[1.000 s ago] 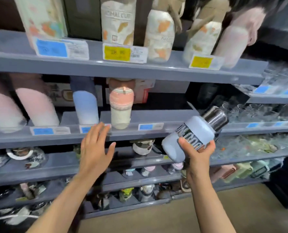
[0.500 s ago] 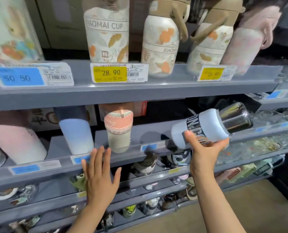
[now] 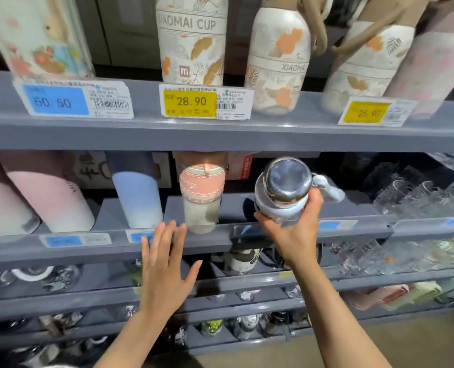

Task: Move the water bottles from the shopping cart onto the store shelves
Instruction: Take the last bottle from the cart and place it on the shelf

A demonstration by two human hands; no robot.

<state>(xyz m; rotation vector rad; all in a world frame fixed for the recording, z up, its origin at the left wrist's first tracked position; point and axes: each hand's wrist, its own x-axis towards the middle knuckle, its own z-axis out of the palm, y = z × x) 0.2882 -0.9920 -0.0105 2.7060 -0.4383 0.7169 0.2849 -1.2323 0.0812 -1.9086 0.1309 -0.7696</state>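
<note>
Steel-capped water bottle (image 3: 283, 193), body mostly hidden, gripped by right hand (image 3: 293, 232); left hand (image 3: 165, 272) spread flat.

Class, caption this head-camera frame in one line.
Right hand sets a pale blue bottle on the grey shelf.

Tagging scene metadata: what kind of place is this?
Most likely a retail store's drinkware aisle. Grey shelves carry price labels on their front edges, bottles marked XIAOMAI CUP stand in rows, and glassware fills the neighbouring bay.
</note>
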